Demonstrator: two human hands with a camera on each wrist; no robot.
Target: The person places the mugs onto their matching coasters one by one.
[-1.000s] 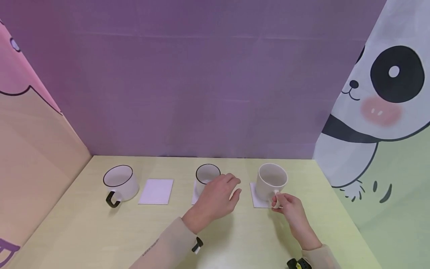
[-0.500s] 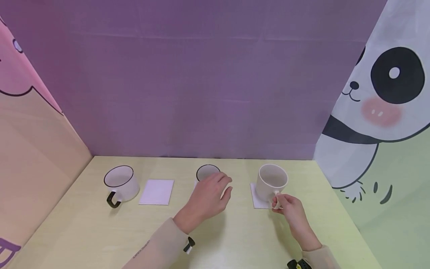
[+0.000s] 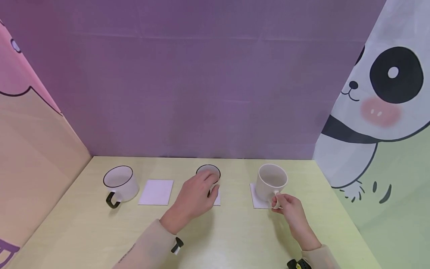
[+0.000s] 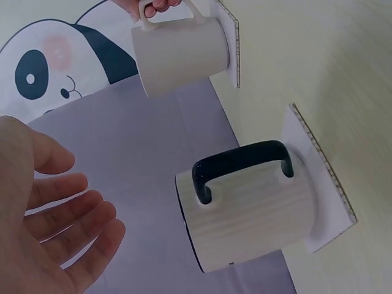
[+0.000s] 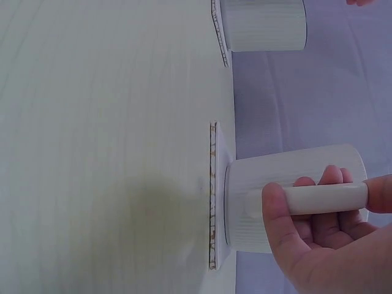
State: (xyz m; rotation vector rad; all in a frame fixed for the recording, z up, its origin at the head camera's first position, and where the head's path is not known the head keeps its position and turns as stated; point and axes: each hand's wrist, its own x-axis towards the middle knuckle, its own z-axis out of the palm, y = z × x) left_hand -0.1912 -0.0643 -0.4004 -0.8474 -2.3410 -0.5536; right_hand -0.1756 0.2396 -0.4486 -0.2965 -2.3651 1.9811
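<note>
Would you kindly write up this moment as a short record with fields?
Left hand: near the middle mug, not touching it
Middle mug: black handle, upright on the middle coaster
Right hand: holds the white handle of the right mug
Right mug: upright on the right coaster
Left mug: on the table, left of the left coaster

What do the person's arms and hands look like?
The left hand and right hand wear no gloves. The left sleeve and right sleeve are long and pale beige. A thin dark marking runs along the left one. A black-and-white piece sits by the left cuff, a black piece with some yellow by the right.
</note>
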